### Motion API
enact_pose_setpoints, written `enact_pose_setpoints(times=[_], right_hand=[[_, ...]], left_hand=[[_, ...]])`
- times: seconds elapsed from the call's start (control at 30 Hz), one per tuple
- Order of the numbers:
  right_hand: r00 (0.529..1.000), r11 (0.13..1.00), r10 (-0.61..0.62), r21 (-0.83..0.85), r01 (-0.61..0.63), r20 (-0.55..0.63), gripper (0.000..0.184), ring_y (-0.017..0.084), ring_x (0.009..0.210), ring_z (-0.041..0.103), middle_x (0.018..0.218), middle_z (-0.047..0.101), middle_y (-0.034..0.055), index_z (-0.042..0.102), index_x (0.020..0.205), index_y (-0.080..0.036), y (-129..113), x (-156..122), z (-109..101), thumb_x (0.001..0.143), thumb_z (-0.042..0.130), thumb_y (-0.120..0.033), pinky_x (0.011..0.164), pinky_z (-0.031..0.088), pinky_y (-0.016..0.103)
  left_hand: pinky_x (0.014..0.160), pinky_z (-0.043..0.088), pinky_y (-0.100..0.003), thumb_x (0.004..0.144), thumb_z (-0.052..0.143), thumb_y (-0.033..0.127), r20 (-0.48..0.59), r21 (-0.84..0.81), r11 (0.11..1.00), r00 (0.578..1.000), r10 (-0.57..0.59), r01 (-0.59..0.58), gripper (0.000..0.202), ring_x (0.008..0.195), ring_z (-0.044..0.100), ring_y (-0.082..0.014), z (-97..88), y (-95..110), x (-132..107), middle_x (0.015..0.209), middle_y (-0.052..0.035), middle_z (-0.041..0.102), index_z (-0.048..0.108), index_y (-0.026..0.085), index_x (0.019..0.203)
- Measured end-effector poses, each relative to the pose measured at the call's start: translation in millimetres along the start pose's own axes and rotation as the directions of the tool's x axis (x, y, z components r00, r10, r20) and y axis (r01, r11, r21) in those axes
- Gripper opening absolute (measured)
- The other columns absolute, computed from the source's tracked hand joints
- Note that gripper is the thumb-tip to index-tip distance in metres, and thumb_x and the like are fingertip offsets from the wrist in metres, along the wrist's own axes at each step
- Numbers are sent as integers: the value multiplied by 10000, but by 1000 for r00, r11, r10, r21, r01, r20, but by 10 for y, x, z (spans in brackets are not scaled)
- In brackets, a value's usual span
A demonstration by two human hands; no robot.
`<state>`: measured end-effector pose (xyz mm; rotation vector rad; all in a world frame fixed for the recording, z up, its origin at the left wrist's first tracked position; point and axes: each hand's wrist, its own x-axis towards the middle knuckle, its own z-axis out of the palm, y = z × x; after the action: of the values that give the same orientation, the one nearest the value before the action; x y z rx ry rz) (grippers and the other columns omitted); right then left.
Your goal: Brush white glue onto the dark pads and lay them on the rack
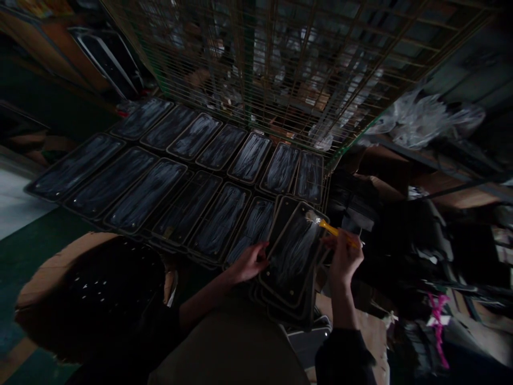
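yellow is the handle of the brush (329,228) in my right hand (346,258); the fingers are closed around it, and its pale bristles meet the upper end of a dark, round-cornered panel (294,259). whitish streaks run along the middle of that panel, which lies slanted on top of a stack of similar panels (306,315), right in front of me. my left hand (250,263) is partly curled, its fingertips at the panel's left edge; i cannot tell whether they pinch it or just rest there.

my right forearm rises almost straight up from a dark sleeve (342,353), the wrist bent so the brush points up and to the left. my left forearm comes in low from the left, slanting up to the edge. beyond my left hand, two rows of streaked panels (218,219) stretch leftward, below a wire mesh cage (248,59).
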<state>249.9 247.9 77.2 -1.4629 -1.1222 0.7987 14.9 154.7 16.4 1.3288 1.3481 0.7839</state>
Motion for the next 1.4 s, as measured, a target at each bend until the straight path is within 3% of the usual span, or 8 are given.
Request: enact_pose_setpoints(times=[0.23,0.37,0.47,0.63,0.9,1.13,1.3,1.4], right_hand=[[880,968,242,-33,-250,408,294,144,465,588,561,615,-33,617,971,-178,31,-395,-158,874,608,-456,463,459,243],[979,994,100,26,-106,176,329,156,478,612,579,630,-31,601,943,-176,86,83,-13,839,635,-486,461,449,243],[999,999,-29,15,28,23,329,153,479,612,588,628,-34,573,931,-178,68,293,110,845,618,-492,460,441,239],[981,997,-32,-57,43,192,285,146,512,617,616,642,-21,581,959,-181,38,84,136,898,563,-459,488,463,239],[989,975,-145,-174,138,-30,298,135,502,584,585,626,-29,562,975,-177,70,216,2,901,555,-465,517,452,229],[930,967,53,-253,44,363,266,124,531,578,637,651,-27,592,973,-203,-144,-414,-224,934,517,-455,553,455,221],[987,927,-136,-341,157,85,294,122,519,564,630,646,-17,584,954,-188,-105,-147,-249,920,524,-474,562,448,222],[980,935,-116,-315,163,162,292,126,557,577,650,649,-14,589,987,-186,-79,-343,-214,928,511,-461,600,459,231]], left_hand=[[601,403,-223,776,599,209,26,-106,994,999,32,-29,570,606,510,-110,-9,17,-10,648,46,550,468,76,1315],[627,427,-236,754,608,200,35,-76,997,999,-18,20,611,650,546,-129,-28,52,-4,692,25,592,465,87,1337],[617,424,-236,753,601,201,57,-48,996,996,-68,70,602,657,553,-134,-38,89,-1,704,17,602,476,75,1329],[603,405,-231,753,590,200,25,-39,999,999,-24,25,614,615,509,-121,-10,84,-13,652,41,554,459,76,1340],[621,403,-236,754,583,200,42,-59,995,996,-81,83,630,650,521,-125,21,111,-41,695,30,559,447,91,1359],[597,374,-225,805,593,254,13,-136,991,1000,1,1,607,599,455,-98,49,36,-59,652,53,498,437,83,1366],[595,376,-223,784,589,223,22,-119,993,1000,0,2,624,601,463,-101,41,12,-38,652,54,494,418,41,1356],[587,377,-219,779,588,231,19,-122,992,1000,-16,18,625,597,465,-99,32,31,-38,658,53,496,425,35,1350]])
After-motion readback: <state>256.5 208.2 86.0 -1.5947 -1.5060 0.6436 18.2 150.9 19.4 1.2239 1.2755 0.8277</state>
